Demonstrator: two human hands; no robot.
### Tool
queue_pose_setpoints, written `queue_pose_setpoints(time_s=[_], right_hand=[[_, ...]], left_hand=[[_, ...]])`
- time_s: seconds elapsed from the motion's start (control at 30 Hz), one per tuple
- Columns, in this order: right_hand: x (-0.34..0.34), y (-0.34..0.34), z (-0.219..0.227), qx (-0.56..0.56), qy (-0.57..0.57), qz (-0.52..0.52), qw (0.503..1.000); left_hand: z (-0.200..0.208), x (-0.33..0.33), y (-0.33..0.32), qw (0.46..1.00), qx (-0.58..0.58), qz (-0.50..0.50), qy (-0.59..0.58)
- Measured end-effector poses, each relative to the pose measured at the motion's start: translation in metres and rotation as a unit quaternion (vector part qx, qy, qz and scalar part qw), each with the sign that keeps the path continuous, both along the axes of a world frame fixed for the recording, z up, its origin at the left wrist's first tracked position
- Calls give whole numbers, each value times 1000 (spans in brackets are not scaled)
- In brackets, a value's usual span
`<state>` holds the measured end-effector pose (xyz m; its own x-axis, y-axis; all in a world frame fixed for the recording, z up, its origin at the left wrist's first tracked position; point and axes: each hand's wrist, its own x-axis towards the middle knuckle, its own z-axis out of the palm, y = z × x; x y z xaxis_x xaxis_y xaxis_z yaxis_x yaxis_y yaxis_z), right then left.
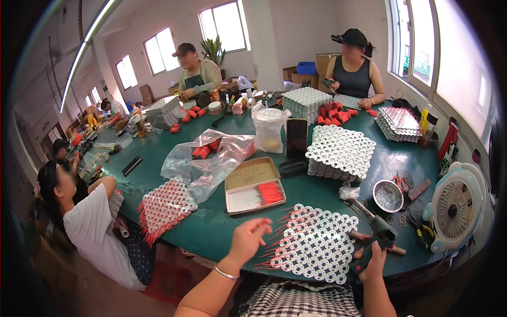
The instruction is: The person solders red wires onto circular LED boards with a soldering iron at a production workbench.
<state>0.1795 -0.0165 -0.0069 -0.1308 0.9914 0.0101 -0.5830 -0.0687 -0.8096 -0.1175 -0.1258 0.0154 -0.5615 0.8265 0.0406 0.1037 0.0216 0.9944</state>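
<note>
My left hand point(249, 240) is raised between an open cardboard box point(240, 205) and a sheet of round white circuit boards point(317, 244). Its thumb and fingers are pinched together; what they hold, if anything, is too small to make out. Red wires point(277, 244) stick out from the left side of the sheet, which lies flat before me. Thin red wires with dark ends point(269, 193) lie bundled in the box. At the sheet's right edge, my right hand point(374, 262) is closed round the dark green handle of a soldering gun point(382, 230).
Stacked board sheets point(340, 150) and a phone point(297, 138) stand beyond. On the right are a metal bowl point(388, 195), pliers point(421, 232) and a fan point(455, 208). A wired sheet point(168, 206) lies at left. Co-workers sit around the green table point(208, 232).
</note>
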Motion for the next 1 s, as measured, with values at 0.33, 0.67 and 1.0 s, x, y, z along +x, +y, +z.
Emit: queue_pose_setpoints(time_s=[0.33, 0.67, 1.0], right_hand=[[-24, -31, 14, 297, -332, 18, 895], [-28, -50, 14, 237, -327, 70, 912], [-24, -36, 5, 290, -320, 51, 900]], left_hand=[[19, 110, -9, 888, 35, -349, 296], [13, 118, -15, 864, 49, -427, 261], [34, 115, -6, 894, -56, -395, 203]])
